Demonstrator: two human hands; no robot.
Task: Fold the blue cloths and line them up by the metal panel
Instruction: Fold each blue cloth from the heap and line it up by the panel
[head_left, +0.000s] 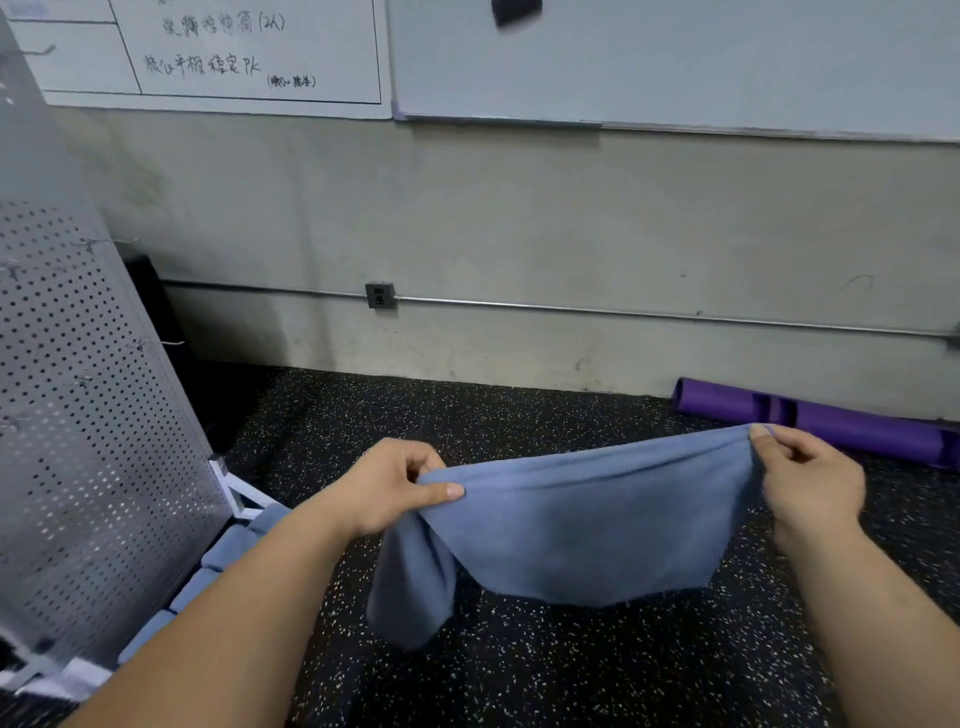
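Blue soft cloth (587, 530) held up in the air, stretched between both hands. Left hand (395, 488) pinching one top corner, thumb lying flat on the fabric, fingers curled behind. Right hand (810, 478) pinching the opposite top corner, thumb and fingers closed tight on the hem. Top edge sagging a little between the two grips; main sheet hanging below them, a bunched tail drooping under the left hand. Cannot tell whether the tail touches the ground.

Row of folded blue cloths (228, 545) at lower left, lined up along the foot of the tall perforated grey metal panel (78, 415), partly hidden by the left forearm. Black rubber floor with pale speckles (571, 675) underneath everything. Purple rolled mat (810, 421) lying against the bare concrete wall (519, 208), just behind the right hand. Dark wall socket (380, 296) on a thin metal conduit along the wall. Two whiteboards (675, 62) above, handwriting on the left one.
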